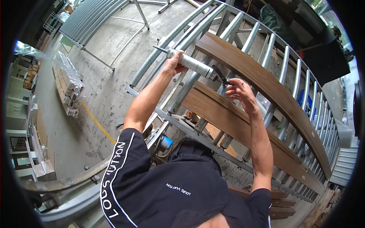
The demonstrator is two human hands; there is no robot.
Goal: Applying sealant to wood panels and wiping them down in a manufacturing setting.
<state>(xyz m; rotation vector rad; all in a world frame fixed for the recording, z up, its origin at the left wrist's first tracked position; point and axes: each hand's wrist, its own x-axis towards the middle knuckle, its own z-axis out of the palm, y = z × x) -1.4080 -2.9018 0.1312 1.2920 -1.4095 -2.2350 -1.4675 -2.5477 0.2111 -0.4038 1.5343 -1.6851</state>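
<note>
We stand over the big roller rack [284,64], w/ the upper brown board [272,89] and lower brown board [224,116] lying across its rollers. Our L arm reaches up & right, elbow bent; our R forearm rises nearly straight, wrist turned in to the L. Btwn our hands, above the rack near the upper board's end, is the sealant gun [195,65], slanting down to the R. L hand [175,64] grips its barrel up front; R hand [240,92] has half-curled fingers at the black handle [217,73], can't tell if gripping. Prob. we're readying the gun; next move likely calls for a firm R hold, w/ L steadying the nozzle [161,49], pointing up-L.
</note>
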